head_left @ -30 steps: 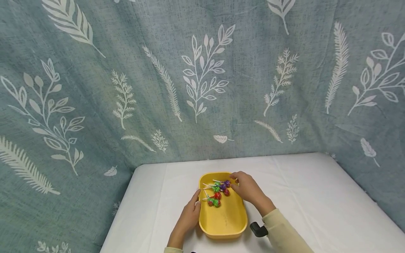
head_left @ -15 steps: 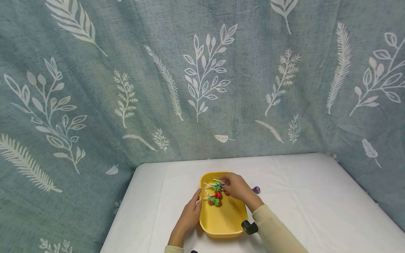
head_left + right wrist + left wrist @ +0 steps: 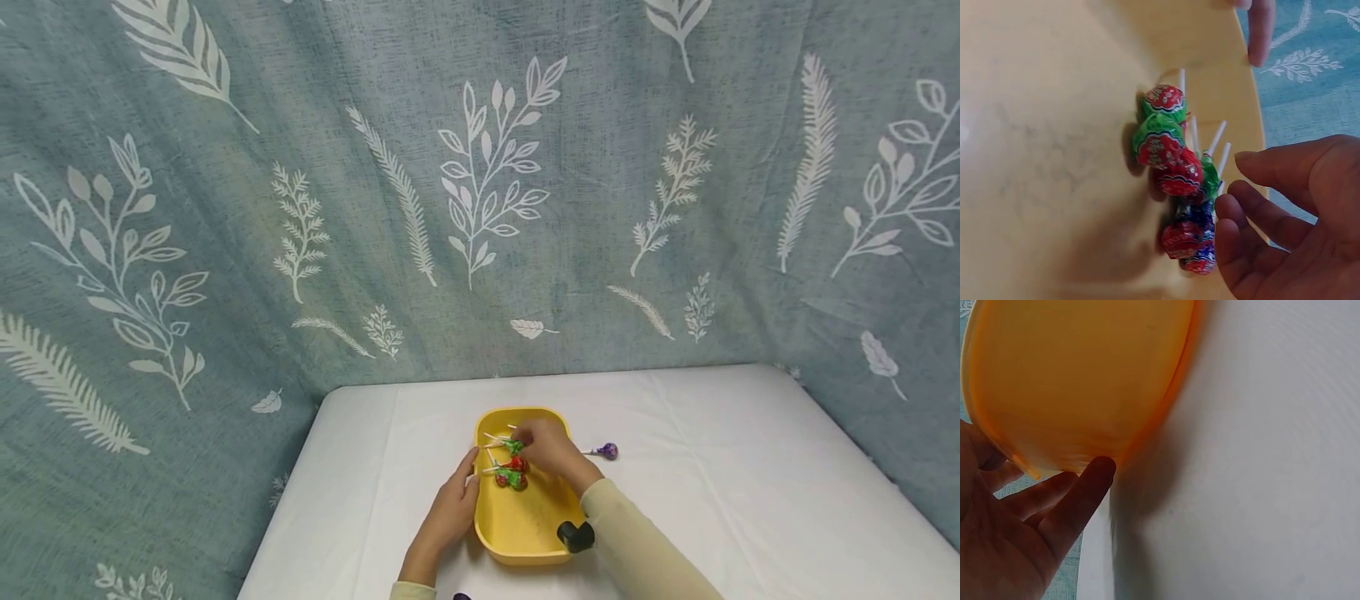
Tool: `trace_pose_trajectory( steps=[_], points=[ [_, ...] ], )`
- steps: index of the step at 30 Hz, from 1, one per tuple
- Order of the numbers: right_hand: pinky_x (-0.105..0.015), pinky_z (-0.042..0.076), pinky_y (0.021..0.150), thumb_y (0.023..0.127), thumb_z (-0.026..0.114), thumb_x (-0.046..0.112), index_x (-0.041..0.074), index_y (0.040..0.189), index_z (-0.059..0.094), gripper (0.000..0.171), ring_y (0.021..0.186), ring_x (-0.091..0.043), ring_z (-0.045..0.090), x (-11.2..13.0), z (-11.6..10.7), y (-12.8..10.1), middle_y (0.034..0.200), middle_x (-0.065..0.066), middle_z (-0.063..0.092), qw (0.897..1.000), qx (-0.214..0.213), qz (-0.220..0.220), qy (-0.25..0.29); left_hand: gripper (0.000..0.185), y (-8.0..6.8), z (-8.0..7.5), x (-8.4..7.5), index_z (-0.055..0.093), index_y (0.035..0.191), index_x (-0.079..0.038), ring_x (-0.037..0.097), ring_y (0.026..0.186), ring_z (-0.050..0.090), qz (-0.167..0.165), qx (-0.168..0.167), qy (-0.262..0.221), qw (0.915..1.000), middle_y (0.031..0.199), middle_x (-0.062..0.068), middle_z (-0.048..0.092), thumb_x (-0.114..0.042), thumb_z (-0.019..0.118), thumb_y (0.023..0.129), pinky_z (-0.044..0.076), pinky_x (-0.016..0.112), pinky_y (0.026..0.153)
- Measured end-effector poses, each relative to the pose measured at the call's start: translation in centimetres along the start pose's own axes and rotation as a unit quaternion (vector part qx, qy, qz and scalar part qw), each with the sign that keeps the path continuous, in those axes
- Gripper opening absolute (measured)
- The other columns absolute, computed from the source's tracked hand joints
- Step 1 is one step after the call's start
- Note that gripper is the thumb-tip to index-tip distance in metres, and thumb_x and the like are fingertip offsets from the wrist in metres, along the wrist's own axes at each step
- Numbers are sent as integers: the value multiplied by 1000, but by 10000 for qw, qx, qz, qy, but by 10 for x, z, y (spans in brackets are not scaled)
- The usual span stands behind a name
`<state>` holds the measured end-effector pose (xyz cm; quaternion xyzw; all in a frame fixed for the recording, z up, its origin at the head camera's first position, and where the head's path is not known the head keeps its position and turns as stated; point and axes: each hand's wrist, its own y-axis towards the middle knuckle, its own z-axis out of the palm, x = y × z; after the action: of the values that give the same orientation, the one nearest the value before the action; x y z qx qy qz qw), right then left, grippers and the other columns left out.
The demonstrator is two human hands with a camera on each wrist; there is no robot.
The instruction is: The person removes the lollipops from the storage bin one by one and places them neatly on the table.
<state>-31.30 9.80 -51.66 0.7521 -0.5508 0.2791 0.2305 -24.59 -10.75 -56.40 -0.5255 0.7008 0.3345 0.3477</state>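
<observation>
Several wrapped lollipops [image 3: 514, 477] lie in a bunch in the yellow plastic tray [image 3: 525, 546], sticks toward its left wall. Green-and-red ones [image 3: 1159, 140], a red one [image 3: 1180, 173] and darker purple-blue ones [image 3: 1196, 259] show in the right wrist view. My right hand [image 3: 551, 450] is inside the tray beside the bunch, thumb and fingers loosely bent with a gap between them. It hides part of the far lollipops in the head view. My left hand [image 3: 452, 504] touches the tray's left wall with extended fingers [image 3: 1085, 500].
A purple lollipop [image 3: 609, 451] lies on the white-covered table [image 3: 712, 467] right of the tray. A leaf-patterned teal curtain [image 3: 480, 333] hangs behind and at both sides. A black wrist strap piece [image 3: 576, 536] sits at my right sleeve.
My right hand has moved left from the tray's far right rim to over the lollipops. The purple lollipop on the table has come into view. My left hand stays put.
</observation>
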Motion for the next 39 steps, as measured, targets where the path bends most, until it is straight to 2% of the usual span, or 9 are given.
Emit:
trace_pose_trajectory(
  steps=[5,10,19,22,29,35,39],
  points=[
    [-37,58,74,80,75,-7,2,97,76,20,84,-21,64,-2,3,2,93,-6,71,9997,159,195,-37,50,1,0,-1,36,156,-3,45,129,52,44,12,-26,10000,138,29,55,-11,41,107,38,61,108],
    [-31,54,63,80,75,-8,3,92,75,16,74,-17,59,-2,6,4,88,-5,69,9990,223,388,-25,50,2,0,0,36,156,-2,45,130,51,25,10,-8,10000,139,29,54,-11,41,107,37,61,108],
    [-32,52,65,74,80,-2,10,82,76,15,69,-15,55,-5,14,7,81,1,69,9974,76,394,-598,50,1,1,0,36,156,-2,45,129,52,64,-24,7,10000,138,29,55,-10,41,107,38,62,107],
    [-31,52,63,74,81,-2,10,80,75,14,67,-15,56,-4,14,5,79,1,69,9976,103,464,-511,50,1,1,0,36,156,-1,46,129,52,76,-34,20,10000,137,29,56,-10,42,107,38,62,107],
    [-26,49,55,77,79,-3,8,81,75,13,62,-15,55,-3,14,4,76,0,67,9980,181,517,-316,51,0,1,0,34,157,-4,46,132,49,-121,45,-49,9999,140,29,53,-10,41,107,37,62,108],
    [-28,49,57,80,79,-2,9,83,74,12,65,-16,55,-3,15,4,78,0,66,9975,264,572,-319,50,1,1,0,35,157,-4,46,133,48,-103,46,-37,9999,141,29,53,-11,42,108,36,63,108],
    [-28,48,59,79,78,-1,8,79,73,11,66,-15,55,-3,12,3,75,1,65,9981,326,455,-273,50,0,0,0,35,157,-4,46,132,49,-65,44,-30,10000,141,29,53,-11,41,108,36,63,108]
  ],
)
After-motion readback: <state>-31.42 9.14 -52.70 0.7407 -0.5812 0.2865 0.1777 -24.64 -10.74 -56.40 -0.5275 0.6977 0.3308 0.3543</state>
